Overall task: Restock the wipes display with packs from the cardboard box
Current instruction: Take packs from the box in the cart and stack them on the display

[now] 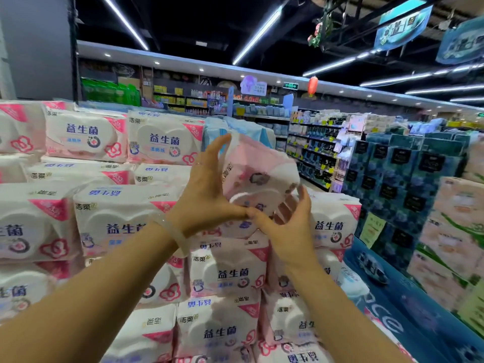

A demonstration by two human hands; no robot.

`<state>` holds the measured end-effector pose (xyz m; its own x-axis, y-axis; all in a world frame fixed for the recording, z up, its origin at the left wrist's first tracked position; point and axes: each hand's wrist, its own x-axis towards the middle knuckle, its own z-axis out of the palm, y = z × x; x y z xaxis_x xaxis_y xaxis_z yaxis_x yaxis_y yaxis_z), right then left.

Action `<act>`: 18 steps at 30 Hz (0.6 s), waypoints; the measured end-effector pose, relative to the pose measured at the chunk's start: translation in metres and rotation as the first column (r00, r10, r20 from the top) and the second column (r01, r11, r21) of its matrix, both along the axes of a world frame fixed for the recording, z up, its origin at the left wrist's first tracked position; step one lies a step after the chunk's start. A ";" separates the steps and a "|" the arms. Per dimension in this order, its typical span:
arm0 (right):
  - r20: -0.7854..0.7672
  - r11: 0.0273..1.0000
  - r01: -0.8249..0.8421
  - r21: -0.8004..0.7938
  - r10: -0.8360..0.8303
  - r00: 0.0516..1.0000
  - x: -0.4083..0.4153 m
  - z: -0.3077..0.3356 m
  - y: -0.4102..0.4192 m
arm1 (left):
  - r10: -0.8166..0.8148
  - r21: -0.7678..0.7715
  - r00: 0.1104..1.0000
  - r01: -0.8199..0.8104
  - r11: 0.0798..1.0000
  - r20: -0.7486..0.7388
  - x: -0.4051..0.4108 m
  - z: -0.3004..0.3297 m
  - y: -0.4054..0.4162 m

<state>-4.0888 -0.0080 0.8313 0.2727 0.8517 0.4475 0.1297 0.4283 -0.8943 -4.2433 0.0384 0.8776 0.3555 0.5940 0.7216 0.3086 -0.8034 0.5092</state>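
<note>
A pink-and-white wipes pack is tilted in the air above the stacked wipes display. My left hand holds its left side, with straight fingers up along the pack and the thumb under it. My right hand supports it from below and from the right, fingers spread against the bottom. The two thumbs touch beneath the pack. A pale bangle sits on my left wrist. No cardboard box is in view.
Rows of the same wipes packs fill the display in stepped layers, left and below. Blue-wrapped packs stand behind the held pack. Dark teal boxes are stacked to the right, with tissue bundles at the far right. Shelving aisles run behind.
</note>
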 end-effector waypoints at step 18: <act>0.647 0.982 -0.161 -0.096 0.185 0.740 0.007 0.092 0.034 | 0.367 -0.047 0.916 -0.364 0.930 0.166 -0.032 0.015 -0.009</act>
<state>-4.0822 0.0258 0.9232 -0.2278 0.8720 0.4332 0.6108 0.4744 -0.6339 -4.2757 0.0294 0.8928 -0.0143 0.6702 0.7420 0.4879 -0.6431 0.5903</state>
